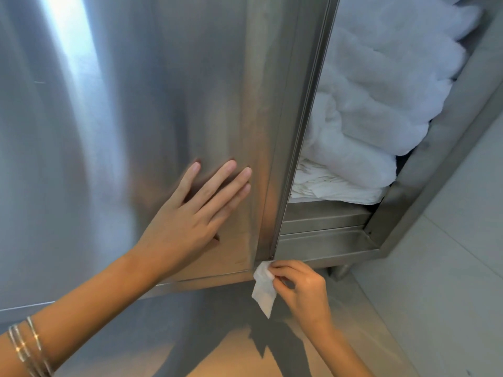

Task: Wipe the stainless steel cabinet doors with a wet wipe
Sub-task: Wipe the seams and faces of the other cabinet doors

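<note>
Two hands work at the stainless steel cabinet door point(141, 104), which fills the left and centre of the frame. Flat against the door's lower middle lies the left hand point(187, 221), fingers straight and slightly spread, holding nothing. At lower centre-right the right hand point(302, 289) pinches a white wet wipe point(263, 291) with curled fingertips; its top seems to touch the door's bottom corner. White bedding point(367, 118) is piled in the open compartment at upper right. Bracelets point(25, 346) circle the left wrist.

Cabinet door point(163, 91): brushed silver-grey steel, pale bluish glare streak. Wet wipe point(263, 291): plain white. Linens point(367, 118) inside: white. Bangles point(25, 346): silver. Wall tiles point(449, 254): pale grey.
</note>
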A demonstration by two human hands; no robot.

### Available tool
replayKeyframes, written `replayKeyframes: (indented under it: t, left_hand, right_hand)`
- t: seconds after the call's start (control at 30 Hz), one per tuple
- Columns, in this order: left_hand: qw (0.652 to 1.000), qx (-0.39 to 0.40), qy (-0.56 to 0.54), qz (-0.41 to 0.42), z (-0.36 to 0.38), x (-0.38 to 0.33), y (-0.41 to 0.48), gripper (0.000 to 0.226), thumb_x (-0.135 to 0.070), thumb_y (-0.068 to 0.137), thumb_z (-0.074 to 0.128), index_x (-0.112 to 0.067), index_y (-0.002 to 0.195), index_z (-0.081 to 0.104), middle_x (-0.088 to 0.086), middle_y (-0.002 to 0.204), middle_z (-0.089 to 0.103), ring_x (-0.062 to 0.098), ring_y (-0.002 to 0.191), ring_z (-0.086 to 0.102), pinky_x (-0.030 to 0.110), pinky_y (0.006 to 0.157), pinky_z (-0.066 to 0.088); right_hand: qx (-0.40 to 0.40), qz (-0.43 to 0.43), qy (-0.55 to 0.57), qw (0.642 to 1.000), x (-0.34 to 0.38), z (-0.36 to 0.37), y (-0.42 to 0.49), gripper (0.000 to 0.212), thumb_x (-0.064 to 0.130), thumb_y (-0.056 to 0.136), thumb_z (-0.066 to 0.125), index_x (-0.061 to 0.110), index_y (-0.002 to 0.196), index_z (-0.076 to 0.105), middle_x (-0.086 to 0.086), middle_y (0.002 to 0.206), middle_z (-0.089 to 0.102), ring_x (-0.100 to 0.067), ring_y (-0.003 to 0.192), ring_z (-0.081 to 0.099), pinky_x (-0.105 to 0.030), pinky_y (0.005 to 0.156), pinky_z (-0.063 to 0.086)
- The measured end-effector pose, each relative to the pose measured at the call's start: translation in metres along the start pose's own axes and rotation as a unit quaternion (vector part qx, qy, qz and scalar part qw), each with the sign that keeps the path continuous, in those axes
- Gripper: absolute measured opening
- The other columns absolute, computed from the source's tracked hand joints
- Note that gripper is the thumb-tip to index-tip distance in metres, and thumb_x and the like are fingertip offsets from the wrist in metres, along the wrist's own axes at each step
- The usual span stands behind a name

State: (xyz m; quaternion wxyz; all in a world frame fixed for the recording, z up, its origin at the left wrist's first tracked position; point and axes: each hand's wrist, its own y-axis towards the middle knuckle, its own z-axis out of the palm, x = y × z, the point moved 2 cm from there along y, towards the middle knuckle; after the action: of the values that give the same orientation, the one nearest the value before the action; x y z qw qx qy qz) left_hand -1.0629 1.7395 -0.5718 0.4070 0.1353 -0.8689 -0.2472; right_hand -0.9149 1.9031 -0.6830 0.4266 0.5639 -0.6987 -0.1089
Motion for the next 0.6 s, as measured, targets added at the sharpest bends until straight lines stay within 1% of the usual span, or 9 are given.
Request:
replayKeyframes:
  t: [0.1,0.23,0.3,0.43,0.5,0.6]
  left_hand:
    - [1.000,-0.003,-0.002,-0.002,0.001,-0.001,0.002,0.124,-0.043,0.057,0.084,-0.005,0.152,0.015,0.012,0.161,0.005,0.031,0.148,0.004,0.054,0.118,-0.005]
    - [1.000,0.000,-0.007,-0.004,0.002,-0.005,0.008,0.125,-0.043,0.056,0.085,-0.006,0.152,0.015,0.011,0.162,0.005,0.030,0.148,0.004,0.053,0.118,-0.004]
    - [1.000,0.002,-0.009,-0.003,0.001,-0.010,0.014,0.125,-0.043,0.056,0.085,-0.006,0.152,0.014,0.010,0.162,0.005,0.030,0.149,0.003,0.052,0.118,-0.005]
    - [1.000,0.003,-0.004,0.004,-0.001,-0.022,0.029,0.122,-0.042,0.060,0.082,-0.005,0.153,0.012,0.011,0.161,0.004,0.030,0.148,0.002,0.052,0.118,-0.007]
    - [1.000,-0.001,0.006,0.009,-0.001,-0.031,0.039,0.120,-0.042,0.063,0.080,-0.004,0.153,0.010,0.012,0.161,0.001,0.031,0.148,-0.001,0.052,0.118,-0.008]
    - [1.000,-0.006,0.009,0.016,0.000,-0.045,0.055,0.120,-0.042,0.065,0.078,-0.004,0.153,0.007,0.013,0.161,-0.002,0.031,0.148,-0.003,0.052,0.118,-0.009]
  right_hand:
    - [-0.028,0.033,0.044,0.998,-0.003,-0.027,0.003,0.022,-0.009,0.063,0.076,0.009,0.077,0.075,0.005,0.086,0.072,-0.004,0.081,0.064,-0.023,0.071,0.053]
    - [-0.057,0.072,0.074,0.993,-0.008,-0.055,0.016,0.024,-0.012,0.067,0.075,0.010,0.076,0.075,0.009,0.086,0.070,-0.002,0.081,0.065,-0.012,0.068,0.051]
    - [-0.067,0.079,0.077,0.992,-0.011,-0.063,0.017,0.023,-0.012,0.068,0.074,0.010,0.076,0.075,0.009,0.086,0.070,-0.002,0.081,0.065,-0.012,0.066,0.052]
    - [-0.072,0.092,0.067,0.991,-0.018,-0.071,0.011,0.024,-0.011,0.070,0.074,0.012,0.076,0.075,0.011,0.086,0.069,-0.003,0.080,0.065,-0.020,0.066,0.054]
    - [-0.074,0.103,0.060,0.990,-0.021,-0.076,0.008,0.023,-0.008,0.072,0.074,0.015,0.077,0.074,0.013,0.086,0.069,-0.004,0.079,0.065,-0.020,0.066,0.053]
    - [-0.095,0.116,0.046,0.988,-0.026,-0.086,0.007,0.025,-0.007,0.073,0.073,0.018,0.077,0.072,0.015,0.083,0.068,-0.009,0.078,0.064,-0.016,0.065,0.050]
